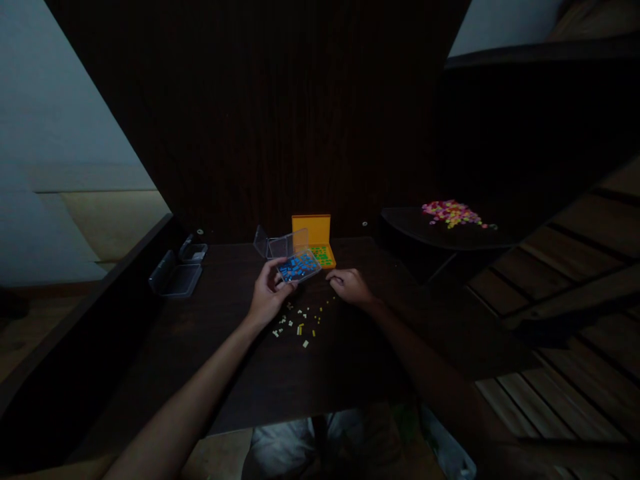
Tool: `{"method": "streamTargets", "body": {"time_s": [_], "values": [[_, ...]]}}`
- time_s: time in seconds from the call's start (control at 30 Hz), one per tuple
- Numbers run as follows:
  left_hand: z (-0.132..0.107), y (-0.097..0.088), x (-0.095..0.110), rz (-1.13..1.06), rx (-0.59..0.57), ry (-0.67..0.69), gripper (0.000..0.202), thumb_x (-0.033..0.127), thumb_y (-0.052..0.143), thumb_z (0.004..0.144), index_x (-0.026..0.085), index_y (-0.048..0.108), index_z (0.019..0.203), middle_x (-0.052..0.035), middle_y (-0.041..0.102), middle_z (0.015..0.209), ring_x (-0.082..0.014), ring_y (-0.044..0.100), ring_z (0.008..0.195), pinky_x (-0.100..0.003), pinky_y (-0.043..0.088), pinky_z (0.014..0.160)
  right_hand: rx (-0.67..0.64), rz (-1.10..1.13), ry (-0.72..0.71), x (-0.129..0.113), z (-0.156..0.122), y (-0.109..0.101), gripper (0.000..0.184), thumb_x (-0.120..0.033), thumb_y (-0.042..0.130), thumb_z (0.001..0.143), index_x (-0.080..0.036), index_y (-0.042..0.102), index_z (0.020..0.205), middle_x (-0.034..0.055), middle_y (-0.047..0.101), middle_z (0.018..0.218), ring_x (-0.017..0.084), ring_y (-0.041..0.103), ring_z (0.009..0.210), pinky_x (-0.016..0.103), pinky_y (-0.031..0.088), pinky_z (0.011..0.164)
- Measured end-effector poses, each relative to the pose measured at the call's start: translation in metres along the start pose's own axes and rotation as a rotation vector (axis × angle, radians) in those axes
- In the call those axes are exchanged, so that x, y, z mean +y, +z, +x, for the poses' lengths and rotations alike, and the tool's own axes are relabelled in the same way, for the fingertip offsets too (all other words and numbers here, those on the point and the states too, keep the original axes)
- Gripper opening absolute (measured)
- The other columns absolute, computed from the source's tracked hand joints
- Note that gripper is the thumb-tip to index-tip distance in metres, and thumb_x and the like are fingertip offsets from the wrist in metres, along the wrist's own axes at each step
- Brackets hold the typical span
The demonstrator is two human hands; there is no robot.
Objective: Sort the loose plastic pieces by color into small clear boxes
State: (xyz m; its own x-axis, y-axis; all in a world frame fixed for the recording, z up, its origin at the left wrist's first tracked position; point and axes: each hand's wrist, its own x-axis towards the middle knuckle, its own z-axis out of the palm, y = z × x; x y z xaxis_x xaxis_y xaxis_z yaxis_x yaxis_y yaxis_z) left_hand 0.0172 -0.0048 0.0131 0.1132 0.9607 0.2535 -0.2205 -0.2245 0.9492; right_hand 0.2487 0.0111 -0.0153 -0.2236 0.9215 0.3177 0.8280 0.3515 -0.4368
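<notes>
My left hand [269, 292] grips a clear plastic box [316, 272] by its near left side, thumb in front. Many small blue pieces [299, 265] lie inside it, and its lid stands raised at the back. Just right of the box, my right hand [351, 287] hovers or rests with its fingers curled together; whether a small piece is between them I cannot make out. Behind both hands stands an orange box [311, 230] with its lid up and green pieces [321, 254] in its base. Loose white and yellow pieces [300, 329] are scattered on the dark table [240, 387] nearer me.
Another open clear box [267, 248] is partly hidden behind the held one. Two more clear cases [181, 280] lie at the left by a raised dark side board [100, 307]. A heap of pink and yellow bits [453, 213] sits on a curved shelf [400, 217] at right.
</notes>
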Motion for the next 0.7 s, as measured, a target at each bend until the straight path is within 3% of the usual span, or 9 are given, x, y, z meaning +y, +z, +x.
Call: {"method": "streamTargets", "body": {"time_s": [0.4, 0.7], "values": [[0.013, -0.017, 0.020, 0.047, 0.228, 0.082, 0.052, 0.024, 0.081, 0.057, 0.019, 0.058, 0.103, -0.0064, 0.067, 0.105, -0.0218, 0.067, 0.095, -0.036, 0.055, 0.085, -0.071, -0.068, -0.044, -0.004, -0.001, 0.002, 0.025, -0.015, 0.048, 0.084, -0.022, 0.069, 0.095, 0.0037, 0.073, 0.090, 0.018, 0.066, 0.079, 0.025, 0.042, 0.073], [0.002, -0.059, 0.024, 0.140, 0.557, 0.174, 0.055, 0.025, 0.081, 0.054, 0.020, 0.058, 0.104, -0.0026, 0.060, 0.106, -0.0145, 0.062, 0.088, -0.029, 0.051, 0.085, -0.100, -0.042, -0.059, 0.000, 0.001, 0.000, 0.025, -0.016, 0.047, 0.085, -0.022, 0.069, 0.096, 0.0033, 0.073, 0.089, 0.017, 0.066, 0.079, 0.024, 0.042, 0.071]]}}
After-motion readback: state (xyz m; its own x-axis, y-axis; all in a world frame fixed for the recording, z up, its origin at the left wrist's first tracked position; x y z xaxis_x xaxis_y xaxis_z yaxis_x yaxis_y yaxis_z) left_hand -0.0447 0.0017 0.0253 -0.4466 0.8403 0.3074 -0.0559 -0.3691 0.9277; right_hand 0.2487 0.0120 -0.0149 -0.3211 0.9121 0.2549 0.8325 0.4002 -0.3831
